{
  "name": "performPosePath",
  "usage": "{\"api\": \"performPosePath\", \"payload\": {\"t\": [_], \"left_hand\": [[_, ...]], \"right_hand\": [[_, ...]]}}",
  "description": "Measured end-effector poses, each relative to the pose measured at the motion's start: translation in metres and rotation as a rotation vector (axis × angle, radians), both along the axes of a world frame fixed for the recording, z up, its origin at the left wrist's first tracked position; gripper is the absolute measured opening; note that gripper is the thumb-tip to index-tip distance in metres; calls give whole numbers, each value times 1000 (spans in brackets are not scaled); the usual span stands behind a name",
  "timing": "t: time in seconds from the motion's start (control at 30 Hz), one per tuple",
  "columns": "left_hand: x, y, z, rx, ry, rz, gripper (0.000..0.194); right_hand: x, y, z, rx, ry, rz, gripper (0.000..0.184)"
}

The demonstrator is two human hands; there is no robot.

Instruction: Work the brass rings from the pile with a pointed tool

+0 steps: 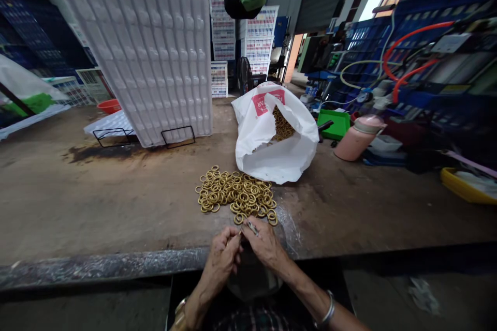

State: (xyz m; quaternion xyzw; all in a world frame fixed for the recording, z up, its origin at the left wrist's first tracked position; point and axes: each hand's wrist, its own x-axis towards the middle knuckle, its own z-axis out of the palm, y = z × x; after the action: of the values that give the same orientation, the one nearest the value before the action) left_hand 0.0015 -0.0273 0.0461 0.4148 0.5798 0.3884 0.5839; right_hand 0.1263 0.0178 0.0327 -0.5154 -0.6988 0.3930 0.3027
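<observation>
A pile of several brass-coloured rings point(236, 195) lies on the brown worktable point(116, 201). Behind it a white plastic bag point(276, 139) gapes open, more rings showing inside. At the table's near edge my left hand point(222, 258) and my right hand point(265, 244) meet, fingers curled and pinched together. A small metal piece point(252, 227) shows at my right fingertips; I cannot make out what my left fingers hold. Both hands sit just in front of the ring pile.
A white moulded tray point(147, 51) leans upright on wire stands at the back left. A pink flask point(357, 138), a green tray point(333, 124) and a yellow tray point(464, 186) stand to the right. Stacked crates and hoses fill the background.
</observation>
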Motion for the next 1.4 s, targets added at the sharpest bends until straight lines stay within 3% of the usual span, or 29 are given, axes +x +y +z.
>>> {"api": "performPosePath", "payload": {"t": [1.1, 1.23, 1.4], "left_hand": [[-1, 3, 5, -31, -107, 0, 35], [0, 3, 4, -43, -114, 51, 36], [1, 3, 3, -32, -91, 73, 34]], "right_hand": [[5, 2, 1, -33, 48, 12, 24], [11, -2, 1, 105, -186, 63, 15], [13, -10, 5, 187, -460, 216, 26]]}}
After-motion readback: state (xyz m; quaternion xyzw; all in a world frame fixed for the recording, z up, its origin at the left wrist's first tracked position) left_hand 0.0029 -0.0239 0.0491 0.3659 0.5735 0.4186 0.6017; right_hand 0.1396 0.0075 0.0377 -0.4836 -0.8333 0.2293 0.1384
